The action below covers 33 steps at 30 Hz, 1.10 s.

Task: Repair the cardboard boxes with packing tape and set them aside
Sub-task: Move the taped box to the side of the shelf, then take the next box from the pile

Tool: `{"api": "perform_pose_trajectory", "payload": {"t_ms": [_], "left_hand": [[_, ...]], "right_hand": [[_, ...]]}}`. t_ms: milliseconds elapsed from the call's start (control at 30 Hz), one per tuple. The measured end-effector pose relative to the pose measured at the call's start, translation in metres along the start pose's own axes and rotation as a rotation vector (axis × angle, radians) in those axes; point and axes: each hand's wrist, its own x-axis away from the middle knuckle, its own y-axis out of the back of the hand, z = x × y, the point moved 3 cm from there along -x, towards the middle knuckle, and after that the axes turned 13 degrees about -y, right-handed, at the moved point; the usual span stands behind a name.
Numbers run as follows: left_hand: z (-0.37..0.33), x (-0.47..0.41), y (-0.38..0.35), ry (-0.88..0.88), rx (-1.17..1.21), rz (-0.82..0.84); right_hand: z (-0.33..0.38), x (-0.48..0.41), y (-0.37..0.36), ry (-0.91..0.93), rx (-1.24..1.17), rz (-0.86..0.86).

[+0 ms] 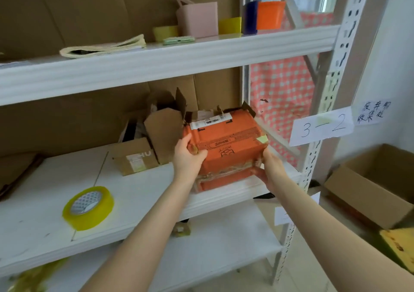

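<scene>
An orange cardboard box (pixel 226 143) with a white label and clear tape around its lower part rests at the right end of the white middle shelf (pixel 143 186). My left hand (pixel 188 155) grips its left front corner. My right hand (pixel 268 168) holds its lower right corner. A roll of yellowish packing tape (pixel 88 207) lies flat on the shelf to the left, apart from both hands. Behind the orange box stand brown cardboard boxes (pixel 154 139) with open flaps.
The upper shelf (pixel 170 56) carries a pink container, coloured cups, a phone and folded papers. A white upright post (pixel 331 94) with paper labels stands at the right. An open brown box (pixel 371 184) sits on the floor at the right. Flat cardboard lies at the far left.
</scene>
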Motion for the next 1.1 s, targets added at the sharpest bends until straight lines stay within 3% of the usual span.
{"api": "perform_pose_trajectory", "payload": {"t_ms": [133,267,367,467,567,767,900,1100], "left_hand": [[0.01,-0.003,-0.042,0.082,-0.116,0.149],[0.016,-0.015,-0.056,0.052,-0.189,0.1],[0.014,-0.025,-0.061,0.067,-0.191,0.149],[0.017,-0.014,-0.051,0.019,-0.341,0.086],[0.035,0.009,-0.025,0.093,-0.606,0.006],[0.062,0.042,0.042,0.091,-1.101,0.25],[0.071,0.054,0.089,0.135,-1.174,0.251],[0.094,0.068,0.18,0.146,-1.155,0.247]], "right_hand": [[-0.004,-0.022,0.016,-0.056,0.05,0.063],[0.004,-0.032,0.01,-0.058,0.005,0.174],[0.004,-0.038,0.011,-0.046,0.057,0.08],[-0.013,-0.032,0.011,0.06,0.308,-0.062],[-0.033,-0.014,-0.012,0.272,0.633,0.008],[-0.056,0.035,-0.097,0.618,1.126,0.165],[-0.067,0.058,-0.152,0.657,1.298,0.244],[-0.093,0.104,-0.236,0.721,1.366,0.259]]}}
